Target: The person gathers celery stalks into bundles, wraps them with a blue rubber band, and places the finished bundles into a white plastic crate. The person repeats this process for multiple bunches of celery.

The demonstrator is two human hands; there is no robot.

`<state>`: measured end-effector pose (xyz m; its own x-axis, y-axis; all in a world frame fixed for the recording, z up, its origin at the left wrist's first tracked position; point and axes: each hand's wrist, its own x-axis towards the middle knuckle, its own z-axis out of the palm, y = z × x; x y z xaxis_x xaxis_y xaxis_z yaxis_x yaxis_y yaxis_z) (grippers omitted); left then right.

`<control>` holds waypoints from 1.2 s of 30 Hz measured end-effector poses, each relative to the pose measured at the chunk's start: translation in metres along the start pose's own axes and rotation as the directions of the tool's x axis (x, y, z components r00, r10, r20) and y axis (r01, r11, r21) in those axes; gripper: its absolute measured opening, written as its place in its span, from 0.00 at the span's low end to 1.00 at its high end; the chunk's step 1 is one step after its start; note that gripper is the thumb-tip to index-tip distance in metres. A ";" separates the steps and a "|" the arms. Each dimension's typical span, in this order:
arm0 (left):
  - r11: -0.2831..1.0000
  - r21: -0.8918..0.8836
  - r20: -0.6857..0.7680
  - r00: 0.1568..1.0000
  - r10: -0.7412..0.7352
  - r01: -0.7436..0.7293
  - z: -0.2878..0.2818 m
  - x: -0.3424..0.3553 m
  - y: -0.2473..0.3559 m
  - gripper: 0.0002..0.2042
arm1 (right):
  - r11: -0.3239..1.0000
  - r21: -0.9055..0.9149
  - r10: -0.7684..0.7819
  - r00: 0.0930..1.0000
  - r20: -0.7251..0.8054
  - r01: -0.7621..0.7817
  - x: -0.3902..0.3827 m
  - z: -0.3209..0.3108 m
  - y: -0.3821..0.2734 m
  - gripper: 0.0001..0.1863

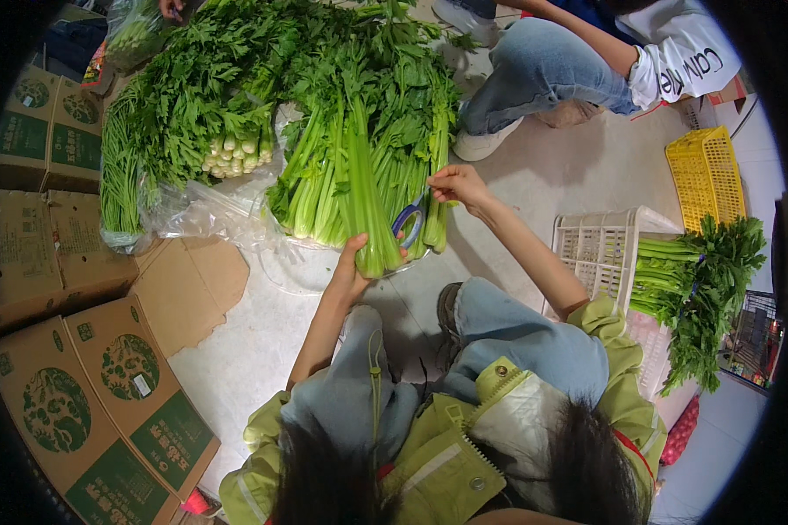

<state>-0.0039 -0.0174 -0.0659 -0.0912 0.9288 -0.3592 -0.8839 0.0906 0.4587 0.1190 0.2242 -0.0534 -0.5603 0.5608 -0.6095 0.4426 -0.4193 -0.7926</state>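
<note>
My left hand (352, 264) is wrapped round the base of a bunch of celery (364, 201), whose stalks point away from me with the leaves at the far end. A purple roll of tape (406, 226) sits against the bunch's right side, close to my left fingertips; whether those fingers also hold it I cannot tell. To the right, my right hand (460, 187) pinches the tape's free end, a short strip stretched up from the roll. More loose celery (317, 199) lies under and around the held bunch.
Leafy green bundles (206, 114) and clear plastic (223, 210) lie far left. Cardboard boxes (87, 385) line the left side. A white crate (591, 249) with tied celery (661, 271) and a yellow basket (707, 175) stand right. Another person's knee (543, 66) is far right.
</note>
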 end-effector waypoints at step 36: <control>0.958 0.180 -0.138 0.959 0.247 -0.222 0.024 0.010 -0.018 0.21 | 0.527 -0.517 -0.735 0.667 0.122 0.674 -0.103 0.082 -0.025 0.07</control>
<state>0.0217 -0.0014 -0.0581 -0.3694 0.8637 -0.3429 -0.7447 -0.0544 0.6652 0.1084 0.1185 0.0282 -0.7845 0.5953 0.1739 0.2174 0.5266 -0.8218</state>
